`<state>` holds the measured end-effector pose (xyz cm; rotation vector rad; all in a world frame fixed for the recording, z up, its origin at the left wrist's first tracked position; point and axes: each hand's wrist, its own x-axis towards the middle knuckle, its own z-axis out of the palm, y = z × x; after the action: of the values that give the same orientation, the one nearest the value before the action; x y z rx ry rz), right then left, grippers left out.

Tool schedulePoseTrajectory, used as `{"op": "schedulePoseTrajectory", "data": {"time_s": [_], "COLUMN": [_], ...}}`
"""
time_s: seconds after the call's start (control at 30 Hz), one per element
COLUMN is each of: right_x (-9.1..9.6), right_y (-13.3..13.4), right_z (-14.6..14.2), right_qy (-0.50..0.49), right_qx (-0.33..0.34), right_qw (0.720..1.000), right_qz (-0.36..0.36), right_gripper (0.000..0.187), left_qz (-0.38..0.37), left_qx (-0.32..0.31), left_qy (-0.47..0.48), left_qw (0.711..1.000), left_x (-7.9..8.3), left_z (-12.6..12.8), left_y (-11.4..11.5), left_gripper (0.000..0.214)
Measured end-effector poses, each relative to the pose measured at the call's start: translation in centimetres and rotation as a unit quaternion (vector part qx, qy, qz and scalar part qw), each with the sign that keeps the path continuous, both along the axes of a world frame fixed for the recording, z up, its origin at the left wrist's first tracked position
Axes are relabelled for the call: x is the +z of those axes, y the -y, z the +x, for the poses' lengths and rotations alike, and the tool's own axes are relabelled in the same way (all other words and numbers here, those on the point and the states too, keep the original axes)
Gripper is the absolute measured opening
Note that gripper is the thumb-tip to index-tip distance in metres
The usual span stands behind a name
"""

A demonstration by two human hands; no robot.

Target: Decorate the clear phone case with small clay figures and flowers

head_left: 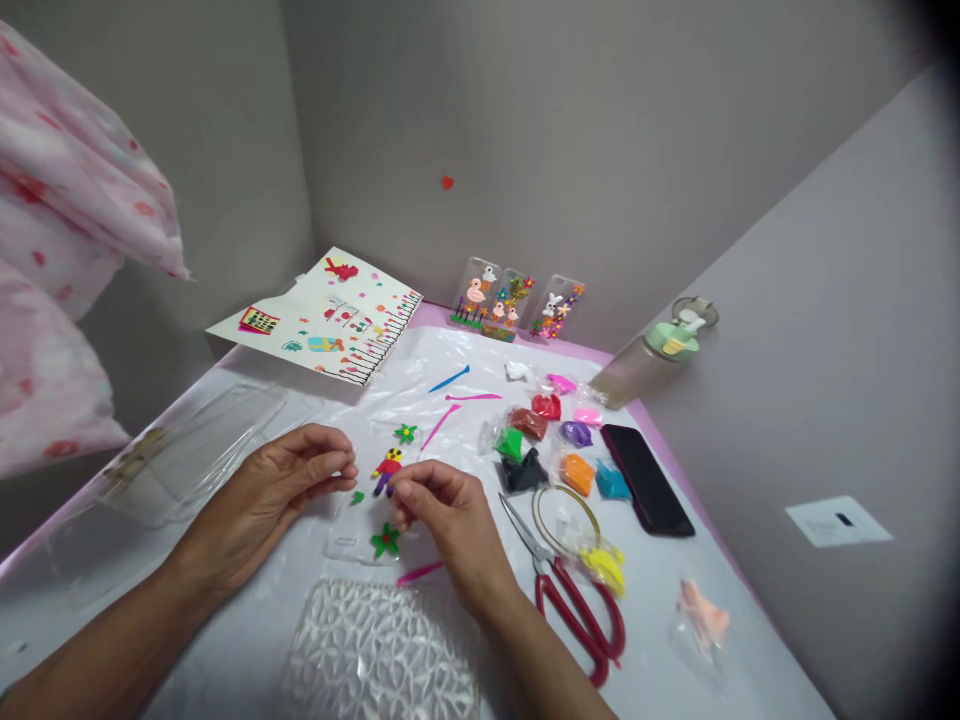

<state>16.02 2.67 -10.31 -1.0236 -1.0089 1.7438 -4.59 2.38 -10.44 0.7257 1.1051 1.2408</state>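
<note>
My left hand [289,480] hovers over the left edge of a clear phone case [345,522], thumb and fingertips pinched together. My right hand [446,510] is above the case's right side, also pinched. Whatever sits in either pinch is hidden or too small to make out. On the case is a clay figure [387,468] with a yellow head, red top and purple legs, partly behind my right fingertips. A green clay flower [405,433] lies above it and a larger one with a red centre [385,540] below. A small green clay piece [358,497] is left of the figure.
Right of my hands are several wrapped clay lumps [529,422], red-handled scissors [559,600], a bangle [568,515] and a phone [649,480]. Modelling tools [450,378] lie behind. A textured clear sheet [382,650] is in front. Decorated cases [517,300], an illustrated sheet [322,325] and a bottle [652,360] stand farther back.
</note>
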Motion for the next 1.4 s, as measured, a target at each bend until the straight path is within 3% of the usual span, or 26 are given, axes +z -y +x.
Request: {"op": "schedulePoseTrajectory", "data": {"time_s": [0.37,0.63,0.83,1.07,1.2,1.4], "right_x": [-0.3,0.0,0.1,-0.1,-0.1,-0.1], "right_y": [-0.2,-0.1,-0.4,-0.4,-0.3,-0.4], "right_z": [0.2,0.2,0.3,0.2,0.2,0.3], "right_qy": [-0.035,-0.011,0.004,-0.007,0.003,0.011], "right_qx": [-0.013,-0.024,-0.047,-0.045,-0.051,-0.050], "right_qw": [0.999,1.000,0.999,0.999,0.999,0.999], "right_qz": [-0.039,0.003,0.011,-0.004,0.004,0.013], "right_gripper": [0.042,0.049,0.031,0.041,0.048,0.028], "left_qz": [-0.010,0.013,0.030,0.024,0.032,0.064], "left_qx": [0.013,0.009,0.008,-0.007,-0.012,-0.010], "left_qy": [0.000,-0.023,-0.071,-0.135,-0.175,-0.251], "left_qw": [1.000,1.000,0.997,0.990,0.984,0.966], "left_x": [-0.2,0.4,0.6,-0.8,-0.6,-0.1], "left_z": [0.0,0.1,0.1,-0.5,-0.3,-0.3], "left_y": [0.0,-0.2,-0.1,-0.2,-0.1,0.0], "left_gripper": [0.047,0.047,0.059,0.037,0.029,0.026]}}
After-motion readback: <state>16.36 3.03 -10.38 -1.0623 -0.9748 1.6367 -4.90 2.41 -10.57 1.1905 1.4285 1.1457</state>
